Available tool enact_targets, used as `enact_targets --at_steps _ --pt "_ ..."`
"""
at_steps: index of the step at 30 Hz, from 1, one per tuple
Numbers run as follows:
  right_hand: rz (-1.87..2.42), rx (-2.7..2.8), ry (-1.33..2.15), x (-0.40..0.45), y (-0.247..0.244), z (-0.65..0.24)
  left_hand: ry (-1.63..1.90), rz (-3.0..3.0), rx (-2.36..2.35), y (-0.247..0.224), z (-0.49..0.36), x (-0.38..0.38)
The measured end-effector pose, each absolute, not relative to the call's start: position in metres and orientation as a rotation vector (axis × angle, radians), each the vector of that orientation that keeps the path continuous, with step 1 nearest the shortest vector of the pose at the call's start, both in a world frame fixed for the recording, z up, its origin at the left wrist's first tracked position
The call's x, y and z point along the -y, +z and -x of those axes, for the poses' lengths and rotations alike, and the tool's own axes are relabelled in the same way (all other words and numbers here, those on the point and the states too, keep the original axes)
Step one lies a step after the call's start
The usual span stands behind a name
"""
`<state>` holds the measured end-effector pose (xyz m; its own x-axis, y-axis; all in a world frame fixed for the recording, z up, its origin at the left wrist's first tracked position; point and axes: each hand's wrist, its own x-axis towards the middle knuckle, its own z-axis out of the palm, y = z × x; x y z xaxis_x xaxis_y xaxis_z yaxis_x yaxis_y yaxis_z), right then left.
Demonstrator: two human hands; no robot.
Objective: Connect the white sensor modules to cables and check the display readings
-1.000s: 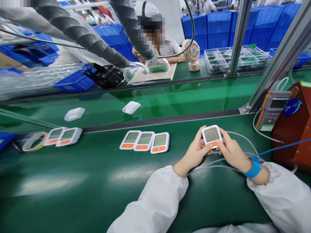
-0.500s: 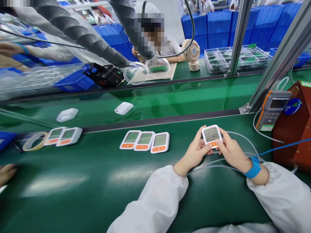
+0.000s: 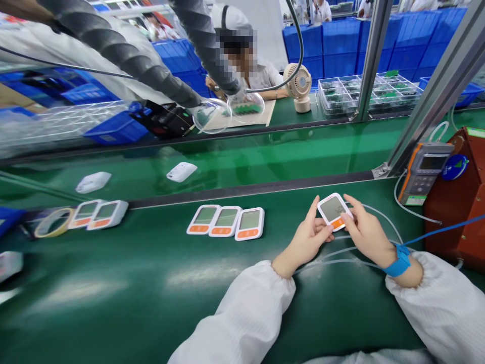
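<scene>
Holding a small white device [image 3: 333, 208] between them, the two hands work above the right part of the green surface [image 3: 189, 298], nearer its far edge than its near one. The left hand [image 3: 305, 241] is partly closed, thumb and fingers pinching the lower left corner, its index finger straight along the side. The right hand [image 3: 366, 232] is more loosely curled, thumb over the orange strip's right end and index finger stretched past the upper right corner. The device is tilted, right side higher, screen facing up towards the wearer; dark marks show on it, too small to read. A blue wristband [image 3: 399, 262] circles the right wrist, and pale cables [image 3: 348, 261] run below the hands.

Left of the hands, by the far edge, three similar devices [image 3: 226, 221] lie in an overlapping row, screens up. Farther left along that edge sit a pair of devices [image 3: 108, 215], with a roll of tape [image 3: 48, 234] just beside them. At the left edge, a blurred white object [image 3: 9, 265] is possibly another device. Towards the far right corner, a grey-and-orange meter [image 3: 426, 172] leans by a reddish-brown box [image 3: 450, 212].
</scene>
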<state>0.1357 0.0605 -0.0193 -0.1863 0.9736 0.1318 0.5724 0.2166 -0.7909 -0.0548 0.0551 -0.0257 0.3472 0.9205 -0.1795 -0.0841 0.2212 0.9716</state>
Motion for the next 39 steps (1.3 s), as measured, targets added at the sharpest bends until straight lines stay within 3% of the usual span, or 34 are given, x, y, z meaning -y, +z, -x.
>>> enact_targets --at_steps 4,11,14,19,22,26,34,39 --pt "1.545 1.897 0.379 -0.072 -0.018 -0.152 0.84 -1.201 -0.992 -0.027 0.056 -0.054" --pt "1.687 1.888 0.024 -0.077 -0.013 -0.159 0.772 -1.413 -1.029 -0.027 0.055 -0.055" --pt "1.556 2.033 0.113 -0.071 -0.015 -0.155 0.737 -1.549 -1.063 -0.021 0.055 -0.054" --pt "1.135 2.501 0.58 -0.061 -0.016 -0.146 0.765 -1.932 -1.282 -0.009 0.079 -0.063" --pt "1.025 2.589 0.661 -0.057 -0.012 -0.143 0.639 -2.196 -1.761 -0.006 0.101 -0.072" --pt "1.05 2.647 0.594 -0.055 -0.01 -0.14 0.204 -2.063 -2.37 -0.009 0.116 -0.078" --pt "1.048 2.647 0.586 -0.055 -0.013 -0.134 0.16 -2.331 -2.043 -0.011 0.101 -0.072" --pt "1.055 2.532 0.647 -0.056 -0.01 -0.137 0.175 -2.128 -2.199 -0.009 0.111 -0.075"
